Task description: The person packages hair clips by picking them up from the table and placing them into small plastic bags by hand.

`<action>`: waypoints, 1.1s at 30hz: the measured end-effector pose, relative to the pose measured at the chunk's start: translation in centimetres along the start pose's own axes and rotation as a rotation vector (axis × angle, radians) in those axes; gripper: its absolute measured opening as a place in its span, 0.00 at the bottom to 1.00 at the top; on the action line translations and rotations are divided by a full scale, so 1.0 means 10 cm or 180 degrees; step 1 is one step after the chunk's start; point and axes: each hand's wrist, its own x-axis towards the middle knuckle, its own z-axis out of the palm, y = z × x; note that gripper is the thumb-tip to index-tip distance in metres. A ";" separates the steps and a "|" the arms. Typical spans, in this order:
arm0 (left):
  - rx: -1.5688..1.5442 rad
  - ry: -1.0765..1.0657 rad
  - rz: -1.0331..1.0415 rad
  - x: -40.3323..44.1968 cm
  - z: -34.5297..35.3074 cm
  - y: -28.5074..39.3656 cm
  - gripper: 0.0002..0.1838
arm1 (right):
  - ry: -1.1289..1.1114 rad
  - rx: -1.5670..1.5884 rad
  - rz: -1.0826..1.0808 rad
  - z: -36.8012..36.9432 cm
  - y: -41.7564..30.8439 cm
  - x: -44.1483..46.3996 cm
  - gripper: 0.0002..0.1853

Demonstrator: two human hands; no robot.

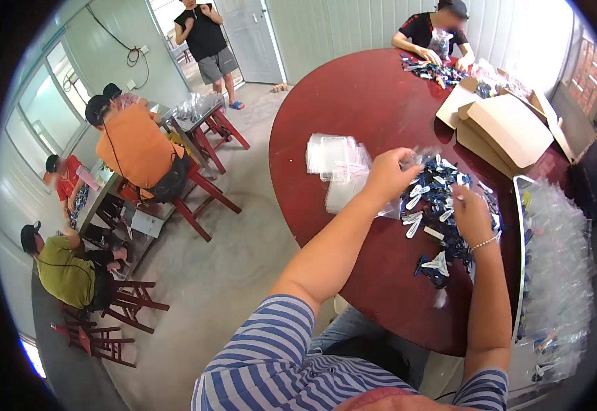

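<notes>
A heap of small white and dark blue hair clips (441,198) lies on the round red table. My left hand (394,171) is closed at the heap's far left side, with a clear plastic bag (424,156) pinched at its fingertips; the bag is partly blurred. My right hand (471,218) hovers over the right part of the heap, its fingers curled together, and what they hold is hidden. Left of my left hand lie stacks of flat clear bags (331,156). A few clips (435,266) sit apart near the table's front edge.
To the right stands a white-rimmed bin (521,260) with many filled clear bags (558,274). An open cardboard box (507,130) rests at the table's right. Across the red table (326,89) a person (439,34) handles small pieces. Others sit at tables on the left; one stands near the door.
</notes>
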 end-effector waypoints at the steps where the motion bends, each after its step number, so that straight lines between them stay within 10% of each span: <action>1: 0.0001 0.0009 0.0035 -0.02 0.02 0.03 0.20 | -0.0485 -0.0317 0.0215 0.05 0.04 -0.04 0.12; 13: 0.0185 0.0119 0.0485 -0.03 0.12 -0.02 0.19 | 0.0342 -0.0032 -0.0552 -0.14 0.24 0.09 0.09; 24: -0.0380 0.0269 -0.0077 -0.03 -0.07 0.21 0.14 | -0.0159 0.0769 0.0237 -0.34 0.51 0.06 0.12; 27: -0.0633 0.0293 -0.0389 0.01 -0.10 0.15 0.13 | -0.0594 -0.0393 -0.0016 -0.12 0.58 -0.01 0.10; 33: -0.0796 0.0202 -0.0406 -0.01 -0.08 0.14 0.13 | 0.0107 0.0585 0.0932 -0.49 0.52 0.03 0.10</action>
